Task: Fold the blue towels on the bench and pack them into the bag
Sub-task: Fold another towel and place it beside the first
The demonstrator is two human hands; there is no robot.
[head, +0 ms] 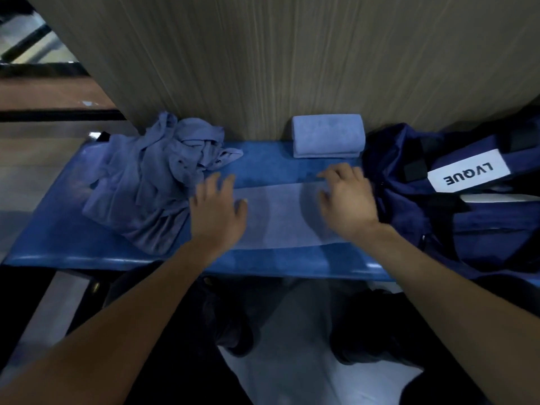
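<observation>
Both hands — left hand (217, 210), right hand (347, 200) — grip spread, press flat towel (280, 217) on bench (58, 244).

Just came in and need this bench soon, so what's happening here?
A person is folding blue towels on the bench. Both hands, left and right, lie on a flat towel spread between them. One folded towel sits against the wall. A crumpled pile waits at the left, and the bag is at the right. No towel shows in the bag.
</observation>
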